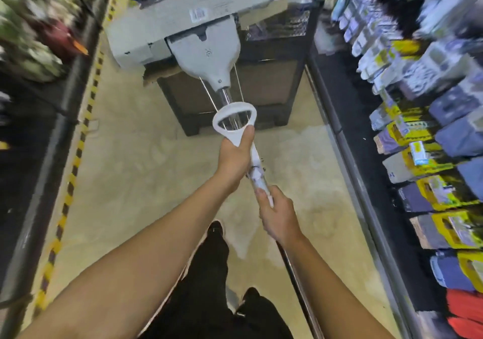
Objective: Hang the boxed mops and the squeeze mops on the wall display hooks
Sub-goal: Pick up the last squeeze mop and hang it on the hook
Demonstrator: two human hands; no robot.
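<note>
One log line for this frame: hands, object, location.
left hand: grips squeeze mop pull handle | right hand: grips pole | mop head over cart | stage: not hung

Shelf goods (418,82) blurred past reading — squeeze mop (209,48) pole hidden beneath hands.
</note>
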